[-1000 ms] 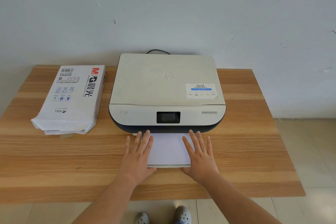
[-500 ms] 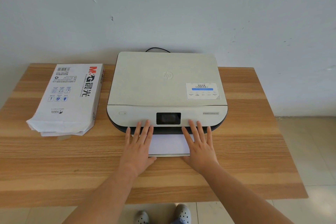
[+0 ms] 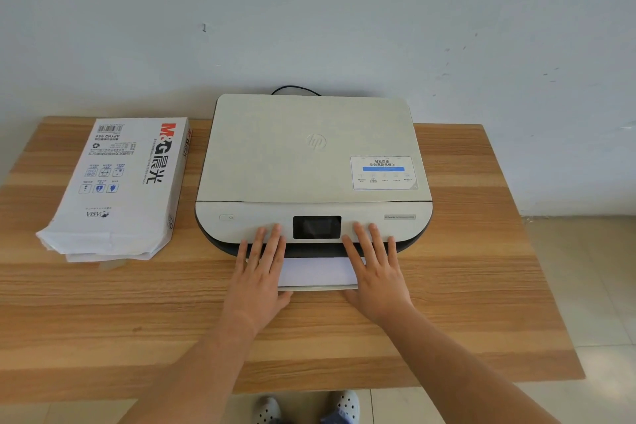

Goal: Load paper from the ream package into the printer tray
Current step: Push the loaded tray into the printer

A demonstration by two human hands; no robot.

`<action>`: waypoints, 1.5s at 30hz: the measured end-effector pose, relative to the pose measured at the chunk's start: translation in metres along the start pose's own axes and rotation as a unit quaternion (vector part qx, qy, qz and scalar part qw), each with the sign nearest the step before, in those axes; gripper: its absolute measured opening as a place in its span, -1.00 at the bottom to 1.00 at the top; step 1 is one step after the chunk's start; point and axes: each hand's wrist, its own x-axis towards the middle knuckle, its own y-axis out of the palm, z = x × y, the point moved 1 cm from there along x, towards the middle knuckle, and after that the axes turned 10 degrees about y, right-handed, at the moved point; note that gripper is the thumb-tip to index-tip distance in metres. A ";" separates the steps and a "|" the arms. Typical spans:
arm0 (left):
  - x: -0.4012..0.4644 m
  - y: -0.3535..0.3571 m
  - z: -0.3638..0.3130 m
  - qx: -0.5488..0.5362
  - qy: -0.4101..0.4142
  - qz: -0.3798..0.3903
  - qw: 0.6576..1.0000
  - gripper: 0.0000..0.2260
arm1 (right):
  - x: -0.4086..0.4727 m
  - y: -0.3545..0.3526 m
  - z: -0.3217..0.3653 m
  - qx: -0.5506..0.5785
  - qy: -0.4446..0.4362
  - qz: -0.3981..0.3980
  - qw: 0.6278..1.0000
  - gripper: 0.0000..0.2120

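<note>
Both hands are flat and spread wide, gripping nothing: the left hand (image 3: 258, 274) covers the left end of the tray (image 3: 318, 287), the right hand (image 3: 375, 270) the right end, fingertips overlapping the front panel of the printer (image 3: 311, 162) either side of its dark screen (image 3: 317, 227). Between them the white paper (image 3: 318, 270) lies in the tray, part of it out past the printer's front, toward the table's near edge. The ream package (image 3: 118, 188) lies flat at the far left of the wooden table (image 3: 481, 286), well apart from both hands, its near end torn open.
</note>
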 end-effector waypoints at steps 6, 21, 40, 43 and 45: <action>0.002 0.003 0.002 0.000 0.005 -0.005 1.000 -0.06 | 0.002 0.003 -0.001 -0.003 -0.002 -0.009 1.000 0.01; 0.003 0.007 0.001 0.012 0.005 -0.013 1.000 -0.16 | 0.003 0.015 -0.002 0.010 -0.001 -0.048 0.999 -0.08; 0.007 0.015 0.000 0.016 -0.004 -0.052 0.999 -0.27 | 0.004 0.019 0.000 0.032 0.005 -0.062 0.998 -0.17; 0.006 0.017 0.001 0.036 0.002 -0.071 0.997 -0.33 | 0.005 0.020 0.000 0.033 0.009 -0.064 0.997 -0.17; 0.005 0.017 0.001 0.040 0.004 -0.066 0.997 -0.33 | 0.005 0.020 0.000 0.034 0.010 -0.069 0.997 -0.17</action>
